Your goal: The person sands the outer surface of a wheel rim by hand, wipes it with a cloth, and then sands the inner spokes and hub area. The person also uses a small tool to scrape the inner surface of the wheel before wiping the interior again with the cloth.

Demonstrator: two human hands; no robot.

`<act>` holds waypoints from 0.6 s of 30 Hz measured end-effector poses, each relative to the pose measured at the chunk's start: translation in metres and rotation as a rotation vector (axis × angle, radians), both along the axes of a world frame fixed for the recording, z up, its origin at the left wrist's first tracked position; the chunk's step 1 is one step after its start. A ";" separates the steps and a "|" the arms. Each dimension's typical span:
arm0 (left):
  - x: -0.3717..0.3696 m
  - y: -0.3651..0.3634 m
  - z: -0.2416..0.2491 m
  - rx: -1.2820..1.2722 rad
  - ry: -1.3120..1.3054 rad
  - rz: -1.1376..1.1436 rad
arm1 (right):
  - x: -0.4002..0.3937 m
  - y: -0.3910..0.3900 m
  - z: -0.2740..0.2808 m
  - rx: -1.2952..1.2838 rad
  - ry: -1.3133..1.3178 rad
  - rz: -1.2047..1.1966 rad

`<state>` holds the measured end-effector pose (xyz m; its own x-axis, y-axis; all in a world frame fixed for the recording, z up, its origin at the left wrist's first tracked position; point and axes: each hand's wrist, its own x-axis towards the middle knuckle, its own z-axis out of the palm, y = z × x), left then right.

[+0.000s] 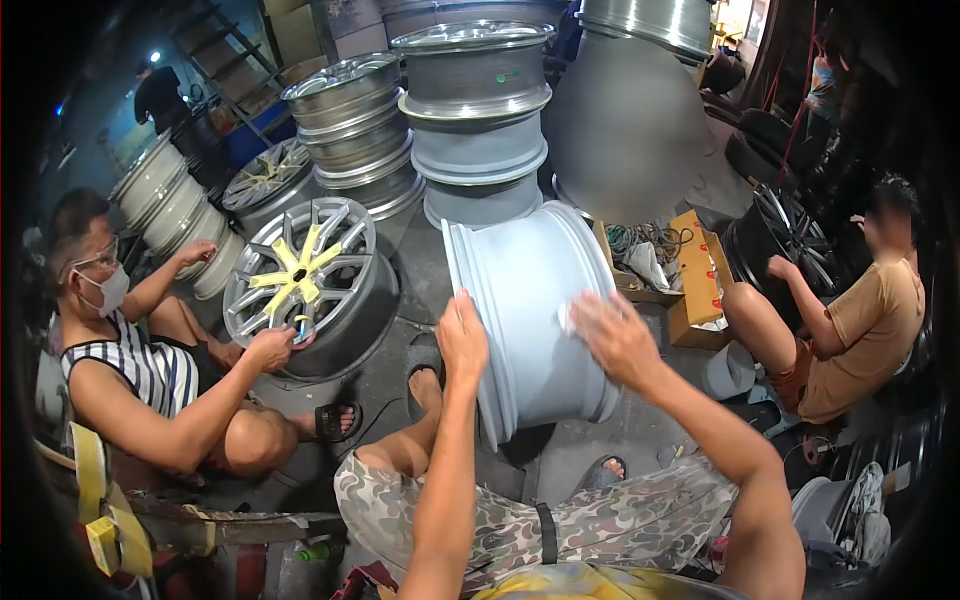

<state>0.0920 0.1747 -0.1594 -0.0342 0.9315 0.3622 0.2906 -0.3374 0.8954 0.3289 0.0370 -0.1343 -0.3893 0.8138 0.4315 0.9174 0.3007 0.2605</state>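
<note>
A light grey wheel rim [535,310] stands on its edge on the floor between my feet, its smooth barrel facing up toward me. My left hand [463,338] is closed on its left lip, the fingers curled over the edge. Against the right part of the barrel, my right hand [610,338] presses a small white piece of material [566,320], mostly covered by the fingers. The inside of the rim is hidden from this view.
At left, a masked person [130,350] works on a spoked wheel [300,270] with yellow tape at its centre. Another person [850,310] sits at right by a black wheel [785,240]. Stacked rims [475,130] and an open cardboard box [697,270] stand ahead.
</note>
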 end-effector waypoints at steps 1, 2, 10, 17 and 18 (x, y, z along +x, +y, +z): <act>-0.003 -0.015 0.001 -0.003 0.007 0.002 | -0.001 0.026 0.017 -0.013 0.049 -0.067; -0.008 -0.033 0.004 -0.034 0.000 -0.001 | 0.007 0.059 0.022 -0.015 0.011 -0.095; -0.015 -0.038 0.007 0.020 0.023 0.002 | 0.033 0.225 0.042 -0.262 0.161 -0.436; 0.009 0.059 0.009 -0.027 0.066 0.023 | -0.024 -0.018 -0.053 0.246 0.476 -0.397; 0.010 0.063 0.012 -0.034 0.059 0.026 | -0.029 -0.049 -0.088 0.232 0.587 -0.344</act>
<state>0.1021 0.2379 -0.1471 -0.0376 0.9424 0.3324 0.3518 -0.2988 0.8871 0.2995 -0.0117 -0.2220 0.2224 0.7108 0.6673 0.9585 -0.0341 -0.2831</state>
